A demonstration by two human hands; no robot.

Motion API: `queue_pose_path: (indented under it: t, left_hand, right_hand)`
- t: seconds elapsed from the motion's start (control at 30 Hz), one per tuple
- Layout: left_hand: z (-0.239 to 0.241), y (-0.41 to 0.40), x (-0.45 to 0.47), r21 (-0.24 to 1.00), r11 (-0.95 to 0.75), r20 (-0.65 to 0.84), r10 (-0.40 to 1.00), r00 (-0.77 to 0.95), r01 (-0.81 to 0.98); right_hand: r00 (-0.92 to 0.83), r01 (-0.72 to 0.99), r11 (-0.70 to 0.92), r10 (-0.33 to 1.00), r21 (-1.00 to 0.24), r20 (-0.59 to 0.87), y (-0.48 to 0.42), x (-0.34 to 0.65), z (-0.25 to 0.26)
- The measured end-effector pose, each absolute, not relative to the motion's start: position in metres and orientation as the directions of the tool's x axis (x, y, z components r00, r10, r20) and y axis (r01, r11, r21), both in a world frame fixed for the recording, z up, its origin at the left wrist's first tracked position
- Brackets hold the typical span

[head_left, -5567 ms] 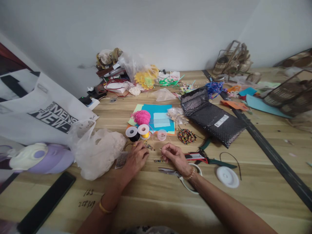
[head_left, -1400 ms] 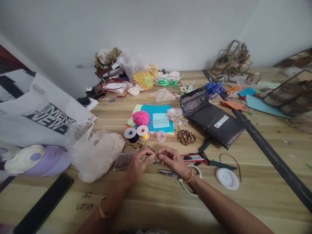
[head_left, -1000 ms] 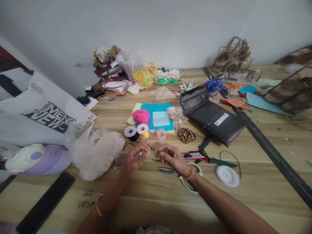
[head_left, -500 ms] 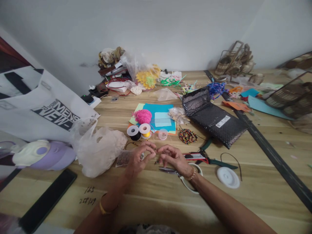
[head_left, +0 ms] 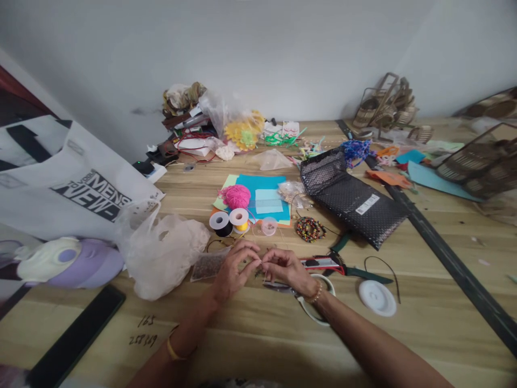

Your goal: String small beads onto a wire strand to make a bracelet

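Observation:
My left hand (head_left: 235, 270) and my right hand (head_left: 285, 267) meet fingertip to fingertip just above the wooden table (head_left: 258, 334). Both are closed in a pinch on something tiny between them, too small to make out. A small clear packet of dark beads (head_left: 207, 264) lies just left of my left hand. Scissors (head_left: 278, 285) lie under my right wrist. Beyond my hands stand a black thread spool (head_left: 221, 222), a yellow thread spool (head_left: 239, 218), a small clear spool (head_left: 268, 227) and a coil of multicoloured beads (head_left: 310, 228).
A crumpled plastic bag (head_left: 161, 253) and a white printed bag (head_left: 76, 194) fill the left. A black phone (head_left: 76, 339) lies near the front left. Pliers (head_left: 351, 267), a white lid (head_left: 377, 297), a black mailer (head_left: 351, 196), pink yarn (head_left: 236, 195) and wicker baskets (head_left: 472, 161) surround the spot.
My hands have closed together from slightly apart, so their fingertips now meet. Earlier my left hand rested on the table by the bead packet and then rose to meet the right.

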State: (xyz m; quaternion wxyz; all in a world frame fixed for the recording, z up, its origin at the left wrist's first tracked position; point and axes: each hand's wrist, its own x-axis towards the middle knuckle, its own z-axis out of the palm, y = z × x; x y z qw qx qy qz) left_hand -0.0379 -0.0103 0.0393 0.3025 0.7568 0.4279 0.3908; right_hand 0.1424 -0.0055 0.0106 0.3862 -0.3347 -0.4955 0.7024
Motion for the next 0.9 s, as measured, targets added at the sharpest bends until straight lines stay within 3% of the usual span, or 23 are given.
queue_pose_path:
  t: [0.17,0.3,0.47,0.6,0.77,0.9]
  left_hand:
    - [0.031,-0.001,-0.043,0.761,-0.407,0.343,0.913,0.22,0.506]
    - [0.017,0.008,-0.047,0.643,-0.437,0.337,0.899,0.279,0.629]
    - [0.01,0.012,-0.043,0.409,-0.486,0.301,0.871,0.388,0.773]
    - [0.008,0.012,-0.043,0.33,-0.474,0.25,0.878,0.408,0.817]
    - [0.008,0.013,-0.043,0.302,-0.465,0.241,0.882,0.405,0.832]
    - [0.01,0.013,-0.042,0.447,-0.448,0.279,0.892,0.355,0.774]
  right_hand:
    - [-0.318,-0.201,-0.149,0.945,-0.968,-0.079,-0.005,0.143,0.011]
    - [-0.234,-0.213,-0.133,0.969,-0.968,-0.082,-0.003,0.143,0.007]
    - [-0.209,-0.214,-0.131,0.974,-0.968,-0.086,-0.002,0.143,0.006]
    - [-0.201,-0.219,-0.143,0.975,-0.965,-0.099,-0.001,0.144,0.007]
    - [-0.213,-0.225,-0.144,0.972,-0.964,-0.096,-0.001,0.144,0.007]
    - [-0.243,-0.217,-0.149,0.966,-0.965,-0.094,-0.001,0.144,0.007]
